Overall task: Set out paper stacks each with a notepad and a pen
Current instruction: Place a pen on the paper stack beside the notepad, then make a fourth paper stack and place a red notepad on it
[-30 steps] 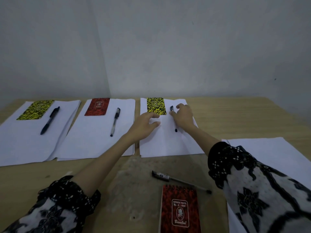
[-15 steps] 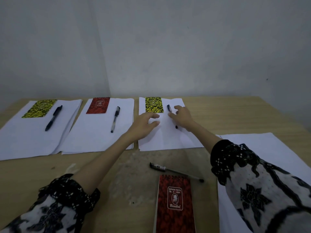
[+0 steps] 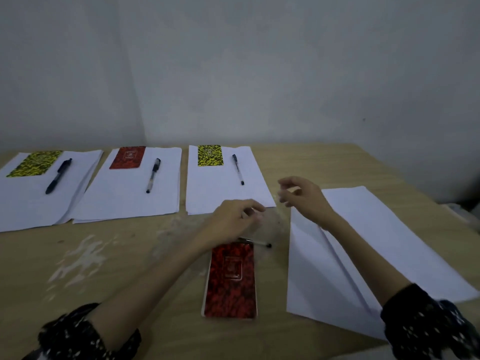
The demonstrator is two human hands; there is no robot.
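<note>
A bare grey wall (image 3: 259, 74) rises behind a worn wooden table (image 3: 117, 268) marked with pale smears. Three paper stacks (image 3: 124, 198) lie in a row at its far edge, each topped by a notepad and a pen; a fourth stack (image 3: 389, 242) lies bare to the right. A red notepad (image 3: 231, 279) sits near the front, a loose pen (image 3: 262, 243) just beyond it. The left hand (image 3: 233, 222) and right hand (image 3: 304, 198) hover loosely curled, holding nothing.
</note>
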